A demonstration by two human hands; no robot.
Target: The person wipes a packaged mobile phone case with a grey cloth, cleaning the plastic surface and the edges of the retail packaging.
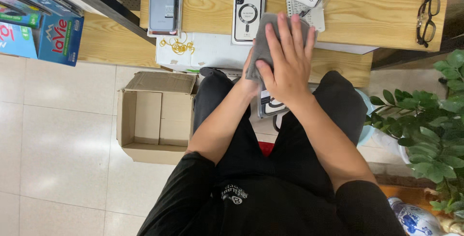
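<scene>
Your right hand [286, 62] lies flat, fingers spread, on the grey cloth [263, 42] over the clear packaged phone case [270, 105]. Left hand [249, 79], at 9 o'clock, is mostly hidden; finger state unclear. Judgement: press evenly and support the case underneath.

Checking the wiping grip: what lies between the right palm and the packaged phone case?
The head view shows a grey cloth between the right hand and the packaged phone case.

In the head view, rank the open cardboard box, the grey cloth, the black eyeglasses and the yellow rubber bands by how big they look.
Largest to smallest:
1. open cardboard box
2. grey cloth, partly hidden under the right hand
3. black eyeglasses
4. yellow rubber bands

The eyeglasses and rubber bands look close in size, so their order is unsure.
</scene>
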